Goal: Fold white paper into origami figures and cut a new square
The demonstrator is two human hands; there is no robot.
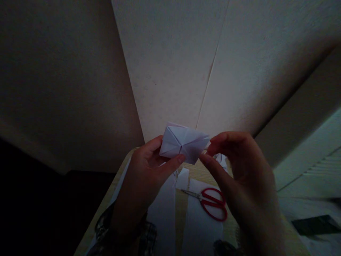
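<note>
A white piece of folded paper (190, 144) with creases meeting near its middle is held up above the table. My left hand (149, 170) grips its left side, thumb on the near face and fingers behind. At the paper's right edge, the thumb and forefinger of my right hand (242, 174) are closed in on the corner. Below the hands lie red-handled scissors (213, 202), blades pointing left, on a white paper sheet (198, 227). Another folded white paper piece (221, 161) is partly hidden behind my right hand.
A wooden table (180, 206) stands against a pale wall (170, 71). More paper lies on it, including a small cut piece (182, 179) and a long sheet (162, 220) under my left arm. At the right, a dark flat object (315, 224) lies beyond the table.
</note>
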